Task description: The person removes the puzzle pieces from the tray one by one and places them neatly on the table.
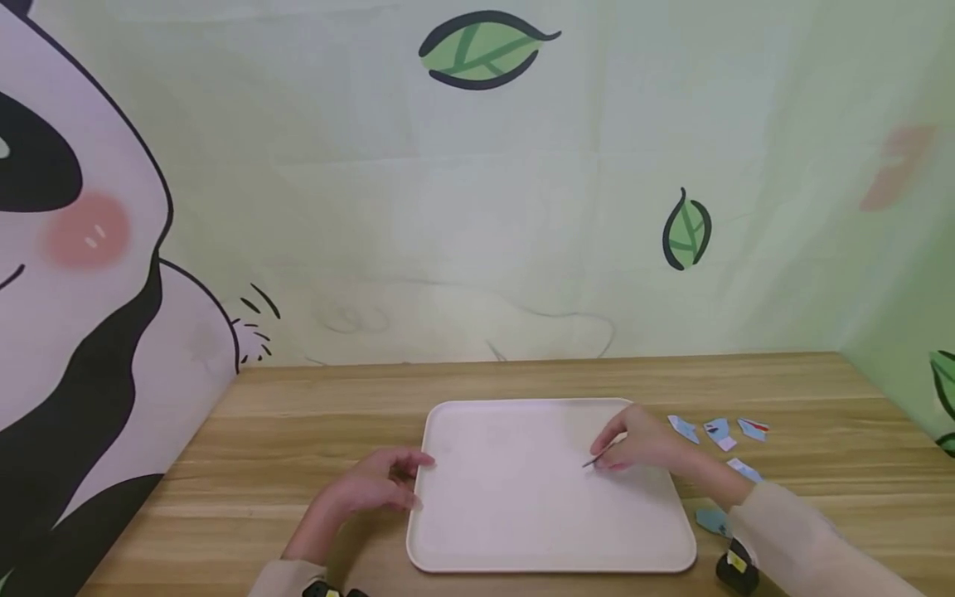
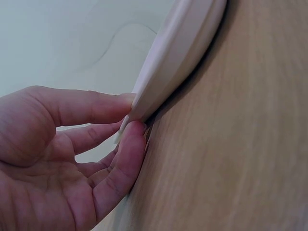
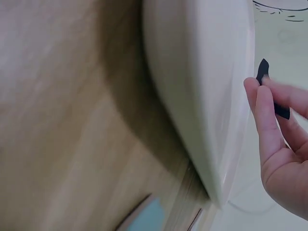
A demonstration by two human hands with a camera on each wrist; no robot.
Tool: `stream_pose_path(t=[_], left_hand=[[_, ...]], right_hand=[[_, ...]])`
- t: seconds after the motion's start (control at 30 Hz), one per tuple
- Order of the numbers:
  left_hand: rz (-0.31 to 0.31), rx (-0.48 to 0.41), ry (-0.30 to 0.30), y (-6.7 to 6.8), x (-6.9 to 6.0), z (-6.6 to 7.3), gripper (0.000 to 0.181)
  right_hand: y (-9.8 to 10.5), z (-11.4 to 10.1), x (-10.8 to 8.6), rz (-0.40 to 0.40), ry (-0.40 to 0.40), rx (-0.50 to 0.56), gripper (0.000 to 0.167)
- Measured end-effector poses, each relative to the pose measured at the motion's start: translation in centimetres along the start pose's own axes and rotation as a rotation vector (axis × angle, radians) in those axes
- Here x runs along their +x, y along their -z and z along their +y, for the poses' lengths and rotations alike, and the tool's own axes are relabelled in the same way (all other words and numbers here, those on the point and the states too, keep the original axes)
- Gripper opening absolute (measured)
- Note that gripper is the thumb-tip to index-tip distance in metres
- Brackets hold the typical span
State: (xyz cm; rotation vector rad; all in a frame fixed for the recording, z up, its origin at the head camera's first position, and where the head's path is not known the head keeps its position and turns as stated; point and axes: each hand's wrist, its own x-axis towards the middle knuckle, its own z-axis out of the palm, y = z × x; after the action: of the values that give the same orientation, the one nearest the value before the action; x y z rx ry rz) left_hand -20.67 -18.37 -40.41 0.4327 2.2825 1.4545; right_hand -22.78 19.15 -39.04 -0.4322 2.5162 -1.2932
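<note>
A white rectangular tray [image 1: 537,497] with rounded corners lies on the wooden table. My left hand [image 1: 376,479] is at its left side; in the left wrist view, the thumb and fingers [image 2: 132,144] pinch the tray's rim [image 2: 163,62]. Over the right half of the tray, my right hand [image 1: 634,439] holds a small flat piece [image 1: 591,462] between thumb and fingertips. Seen from the right wrist, that piece [image 3: 282,110] looks black, with a pointed end sticking out past the fingers. Its other face is hidden.
Several small flat light-blue pieces [image 1: 719,431] with printed marks lie on the table right of the tray, one of them [image 1: 712,521] close to the right sleeve. A pale green wall [image 1: 522,207] with painted leaves and a panda stands behind the table [image 1: 336,398].
</note>
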Motion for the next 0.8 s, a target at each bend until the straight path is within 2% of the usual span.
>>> stream_pose_path(t=[0.23,0.5,0.63,0.8], left_hand=[[0.0,-0.003,-0.007,0.0,0.0,0.0,0.052],[-0.001,-0.013,-0.017,0.1,-0.1,0.0,0.053],[-0.003,-0.011,-0.015,0.1,0.0,-0.1,0.053],[-0.001,-0.011,-0.007,0.2,-0.1,-0.1,0.052]], right_hand=[[0.9,0.2,-0.9,-0.014,-0.036,0.1,0.026],[2.8,0.6,-2.9,0.047,-0.066,0.034,0.024],[3.8,1.1,-4.4,0.071,-0.052,0.054,0.029],[5.0,2.2,-6.4,0.061,-0.019,0.105,0.039]])
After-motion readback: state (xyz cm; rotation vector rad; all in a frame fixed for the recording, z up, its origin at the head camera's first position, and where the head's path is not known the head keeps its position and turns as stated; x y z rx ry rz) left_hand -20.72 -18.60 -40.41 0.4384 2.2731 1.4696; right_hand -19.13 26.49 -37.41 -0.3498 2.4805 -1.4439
